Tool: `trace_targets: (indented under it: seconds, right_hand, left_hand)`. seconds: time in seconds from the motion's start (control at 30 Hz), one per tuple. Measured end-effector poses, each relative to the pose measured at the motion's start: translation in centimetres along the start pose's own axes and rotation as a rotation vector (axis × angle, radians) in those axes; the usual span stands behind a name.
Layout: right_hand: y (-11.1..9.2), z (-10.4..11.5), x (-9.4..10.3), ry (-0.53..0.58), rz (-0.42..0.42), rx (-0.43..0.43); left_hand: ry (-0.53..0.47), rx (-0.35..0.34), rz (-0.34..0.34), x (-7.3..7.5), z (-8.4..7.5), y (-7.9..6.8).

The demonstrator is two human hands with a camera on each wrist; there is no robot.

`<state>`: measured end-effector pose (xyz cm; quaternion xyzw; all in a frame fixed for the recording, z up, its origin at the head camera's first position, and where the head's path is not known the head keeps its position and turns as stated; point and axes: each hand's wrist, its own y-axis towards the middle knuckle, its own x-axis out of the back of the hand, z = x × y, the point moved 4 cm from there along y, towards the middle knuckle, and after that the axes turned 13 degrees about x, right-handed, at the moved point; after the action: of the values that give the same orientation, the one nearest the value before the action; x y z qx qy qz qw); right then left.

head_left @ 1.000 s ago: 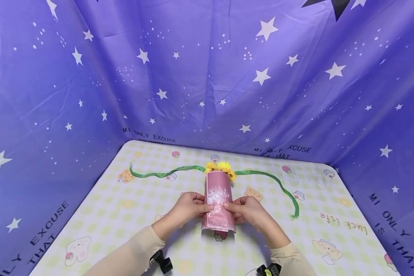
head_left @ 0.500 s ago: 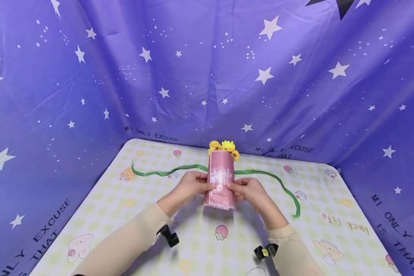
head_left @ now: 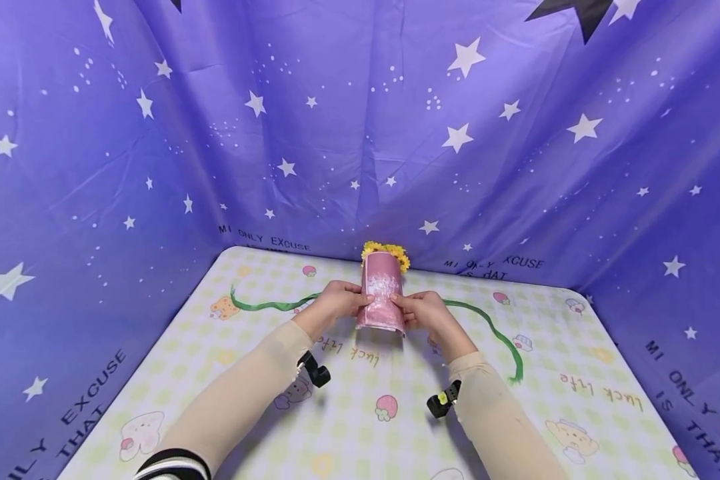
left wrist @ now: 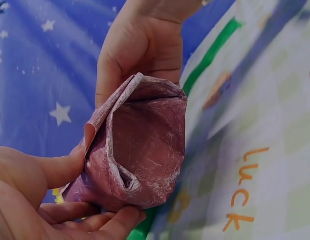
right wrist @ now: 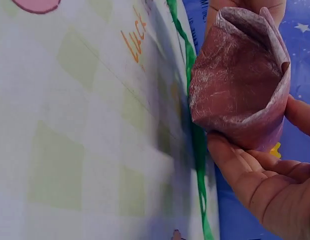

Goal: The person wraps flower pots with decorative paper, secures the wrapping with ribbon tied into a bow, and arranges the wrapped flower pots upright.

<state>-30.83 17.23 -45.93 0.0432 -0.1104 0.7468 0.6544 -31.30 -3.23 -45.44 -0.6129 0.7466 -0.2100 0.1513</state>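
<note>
Near the far side of the checked table [head_left: 186, 353], seen from the head, the left hand [head_left: 336, 303] and the right hand [head_left: 429, 312] hold a pink roll [head_left: 384, 287] between them. Each hand pinches one side, with its thumb on the front and its fingers bent round behind. Yellow flowers [head_left: 390, 251] poke out at the top end. It is hard to tell if the roll touches the table. Green ribbon [head_left: 273, 307] shows to both sides, and its middle is hidden by the hands and the roll. Behind it all hangs a purple-blue curtain [head_left: 336, 133] with white stars. Both arms have tan sleeves [head_left: 240, 390], and there is a small black gadget [head_left: 441, 402] by each wrist.

From the left wrist, we look right into the hollow bottom end of the roll. Its edge is crinkly, with a fold on one side. The left thumb presses one side and the fingers curl under it. The right hand is on the far side. An orange word, "luck" [left wrist: 241, 187], is on the table.

From the right wrist, the right hand pinches the roll too, thumb and fingers apart with the roll between. The ribbon runs just beside it, and a bit of yellow peeks out.
</note>
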Motion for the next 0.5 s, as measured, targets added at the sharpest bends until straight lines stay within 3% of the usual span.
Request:
trace_targets:
  seconds: [0.3,0.5]
  right_hand:
    - [1.0,-1.2,-0.3,-0.03,0.002,-0.028]
    - [1.2,-1.3,-0.1,-0.031,-0.012,-0.036]
  left_hand:
    - [0.056,0.012,-0.006,0.3,0.7,1.8]
    - [0.033,0.007,0.024,0.5,0.8,2.4]
